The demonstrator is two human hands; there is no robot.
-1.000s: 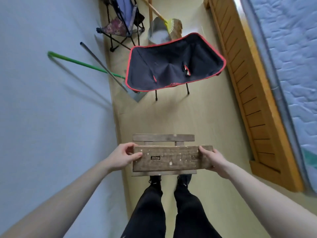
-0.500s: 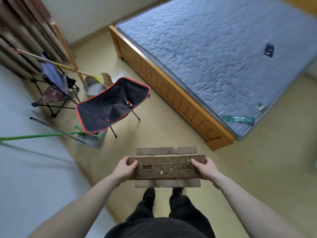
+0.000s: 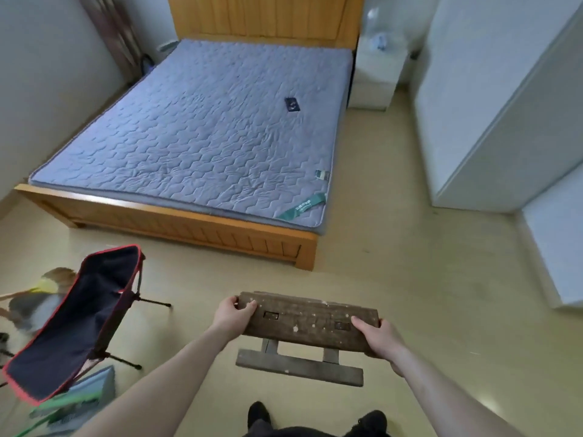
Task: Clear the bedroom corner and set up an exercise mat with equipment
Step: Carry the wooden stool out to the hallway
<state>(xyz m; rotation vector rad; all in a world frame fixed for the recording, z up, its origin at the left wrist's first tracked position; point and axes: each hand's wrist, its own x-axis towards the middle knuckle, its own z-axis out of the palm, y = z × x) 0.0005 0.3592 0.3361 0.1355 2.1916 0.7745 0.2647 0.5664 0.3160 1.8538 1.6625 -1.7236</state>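
Note:
A small worn wooden stool (image 3: 307, 324) hangs in the air above the floor, in front of my legs. My left hand (image 3: 232, 315) grips its left end, fingers curled over the top edge. My right hand (image 3: 377, 339) grips its right end the same way. The stool's lower crossbar (image 3: 298, 367) shows below the seat. A black folding camp chair with red trim (image 3: 79, 320) stands on the floor to my left.
A wooden bed (image 3: 176, 222) with a grey-blue mattress fills the middle, a dark phone (image 3: 291, 105) lying on it. A white nightstand (image 3: 373, 77) and white wardrobe (image 3: 504, 99) stand at the right. A broom and dustpan (image 3: 38, 298) lie at the left edge.
My view has swung right, from the wall corner to the bed and wardrobe. The stool stays held in both hands and now sits tilted, with the camp chair off to my left.

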